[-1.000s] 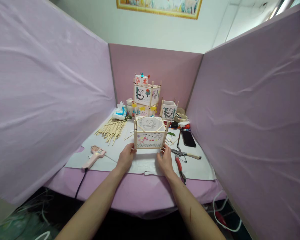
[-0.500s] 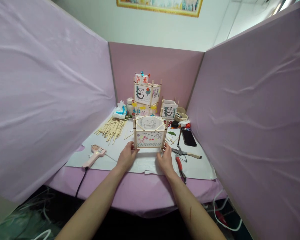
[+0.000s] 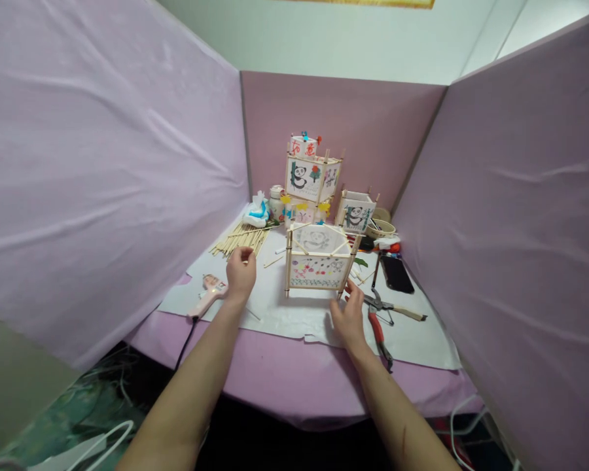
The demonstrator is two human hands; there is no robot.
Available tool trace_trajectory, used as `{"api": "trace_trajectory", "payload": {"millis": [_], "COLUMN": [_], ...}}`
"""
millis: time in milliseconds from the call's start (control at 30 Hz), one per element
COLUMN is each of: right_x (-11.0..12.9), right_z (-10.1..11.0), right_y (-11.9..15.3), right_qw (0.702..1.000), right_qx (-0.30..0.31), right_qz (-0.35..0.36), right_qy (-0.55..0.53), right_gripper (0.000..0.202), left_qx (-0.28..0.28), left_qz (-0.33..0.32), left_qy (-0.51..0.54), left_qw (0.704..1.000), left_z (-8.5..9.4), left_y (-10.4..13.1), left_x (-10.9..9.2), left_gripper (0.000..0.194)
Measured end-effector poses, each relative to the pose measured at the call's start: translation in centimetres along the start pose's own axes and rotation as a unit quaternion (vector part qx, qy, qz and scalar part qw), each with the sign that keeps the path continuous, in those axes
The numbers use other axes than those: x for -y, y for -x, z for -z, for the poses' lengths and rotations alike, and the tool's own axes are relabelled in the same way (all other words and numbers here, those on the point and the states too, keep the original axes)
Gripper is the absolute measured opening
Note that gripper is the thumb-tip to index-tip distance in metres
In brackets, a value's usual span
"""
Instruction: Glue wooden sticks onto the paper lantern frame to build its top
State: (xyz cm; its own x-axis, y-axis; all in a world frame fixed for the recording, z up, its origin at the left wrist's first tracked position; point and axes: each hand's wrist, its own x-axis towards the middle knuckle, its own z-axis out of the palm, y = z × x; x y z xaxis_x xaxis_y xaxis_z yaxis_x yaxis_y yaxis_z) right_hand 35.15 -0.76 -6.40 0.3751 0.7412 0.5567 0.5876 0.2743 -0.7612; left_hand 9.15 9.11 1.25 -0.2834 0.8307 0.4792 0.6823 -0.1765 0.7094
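A paper lantern box (image 3: 319, 271) with a thin stick frame stands upright in front of me, a panda drawn on its back panel and small coloured drawings on the front one. My right hand (image 3: 348, 317) is at its front right leg, thumb and fingers apart around the foot; whether they touch it is hard to see. Away from the lantern, my left hand (image 3: 241, 278) is raised near a pile of thin sticks (image 3: 245, 235), fingers curled together. Anything in that pinch is hidden. Below my left hand lies a pink glue gun (image 3: 207, 299).
Pliers (image 3: 380, 304) lie beside my right hand, with a phone (image 3: 396, 273) behind them. A taller tiered lantern (image 3: 307, 180) and a small panda lantern (image 3: 356, 214) stand at the back. Fabric-covered walls (image 3: 343, 118) enclose the table.
My left hand has let go of the lantern's left side and moved up and left toward the sticks. My right hand stays by the right leg. The view has shifted.
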Motion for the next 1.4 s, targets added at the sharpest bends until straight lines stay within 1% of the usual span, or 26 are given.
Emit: {"api": "trace_trajectory", "payload": {"millis": [100, 200, 300, 367, 400, 467, 533, 567, 667, 700, 733, 767, 833, 900, 967, 1000, 1067, 1100, 1167, 1300, 1400], "right_x": [0.2, 0.2, 0.1, 0.1, 0.1, 0.2, 0.3, 0.4, 0.6, 0.7, 0.7, 0.8, 0.8, 0.8, 0.7, 0.6, 0.5, 0.4, 0.4, 0.3, 0.3], "right_z": [0.3, 0.3, 0.2, 0.0, 0.0, 0.0, 0.1, 0.2, 0.4, 0.4, 0.4, 0.5, 0.5, 0.5, 0.5, 0.4, 0.4, 0.4, 0.4, 0.4, 0.4], "right_y": [0.0, 0.0, 0.1, 0.1, 0.1, 0.1, 0.0, 0.0, 0.0, 0.0, 0.0, 0.0, 0.0, 0.0, 0.0, 0.0, 0.0, 0.0, 0.0, 0.1, 0.0], "right_qw": [1.0, 1.0, 0.999, 0.999, 0.999, 0.999, 1.0, 0.999, 0.999, 0.999, 0.999, 0.999, 0.999, 0.998, 0.998, 0.998, 0.999, 0.998, 0.998, 0.998, 0.998], "right_qx": [-0.001, -0.004, -0.003, -0.001, -0.001, -0.002, 0.002, 0.006, 0.016, 0.017, 0.018, 0.019, 0.023, 0.027, 0.028, 0.028, 0.03, 0.031, 0.034, 0.035, 0.032], "right_qz": [-0.002, -0.012, -0.027, -0.031, -0.03, -0.03, -0.031, -0.031, -0.035, -0.036, -0.038, -0.04, -0.045, -0.049, -0.048, -0.046, -0.044, -0.045, -0.049, -0.053, -0.055], "right_qy": [0.015, 0.02, 0.017, 0.015, 0.014, 0.01, 0.004, 0.0, -0.011, -0.014, -0.015, -0.015, -0.016, -0.017, -0.016, -0.015, -0.01, -0.009, -0.007, -0.01, -0.014], "right_gripper": [0.057, 0.057, 0.057, 0.056, 0.056, 0.054, 0.052, 0.052, 0.051, 0.051, 0.051, 0.051, 0.051, 0.051, 0.05, 0.05, 0.051, 0.052, 0.054, 0.054, 0.054], "left_qx": [0.095, 0.173, 0.204, 0.209, 0.21, 0.208, 0.197, 0.187, 0.132, 0.101, 0.104, 0.135, 0.246, 0.353, 0.428, 0.454, 0.489, 0.499, 0.505, 0.523, 0.527], "left_qz": [0.005, 0.023, 0.048, 0.057, 0.059, 0.055, 0.039, 0.024, -0.037, -0.07, -0.099, -0.125, -0.179, -0.241, -0.296, -0.316, -0.343, -0.35, -0.356, -0.355, -0.338], "left_qy": [-0.053, -0.107, -0.154, -0.173, -0.179, -0.185, -0.179, -0.172, -0.122, -0.062, -0.009, 0.032, 0.055, 0.015, -0.059, -0.097, -0.166, -0.195, -0.241, -0.283, -0.291], "left_qw": [0.994, 0.979, 0.966, 0.961, 0.959, 0.959, 0.963, 0.967, 0.983, 0.991, 0.99, 0.982, 0.951, 0.904, 0.852, 0.827, 0.785, 0.769, 0.748, 0.721, 0.724], "left_z": [-1.3, -3.7, -5.8, -6.4, -6.5, -5.9, -4.5, -3.6, -0.3, 0.7, 1.7, 2.5, 3.6, 3.9, 3.4, 2.9, 1.9, 1.4, 0.5, -1.0, -2.0], "left_y": [-3.1, -5.1, -6.1, -6.6, -7.0, -7.8, -8.7, -9.3, -11.1, -11.7, -12.2, -12.7, -13.5, -14.3, -14.8, -15.1, -15.4, -15.5, -15.5, -14.6, -13.9], "left_x": [0.3, 0.5, 0.6, 0.7, 0.7, 0.6, 0.3, -0.1, -2.2, -3.3, -4.4, -5.7, -8.5, -11.2, -13.6, -14.6, -16.4, -17.1, -18.3, -19.8, -19.9], "left_gripper": [0.017, 0.009, 0.008, 0.012, 0.013, 0.013, 0.015, 0.019, 0.035, 0.037, 0.038, 0.04, 0.038, 0.034, 0.027, 0.024, 0.02, 0.018, 0.018, 0.018, 0.016]}}
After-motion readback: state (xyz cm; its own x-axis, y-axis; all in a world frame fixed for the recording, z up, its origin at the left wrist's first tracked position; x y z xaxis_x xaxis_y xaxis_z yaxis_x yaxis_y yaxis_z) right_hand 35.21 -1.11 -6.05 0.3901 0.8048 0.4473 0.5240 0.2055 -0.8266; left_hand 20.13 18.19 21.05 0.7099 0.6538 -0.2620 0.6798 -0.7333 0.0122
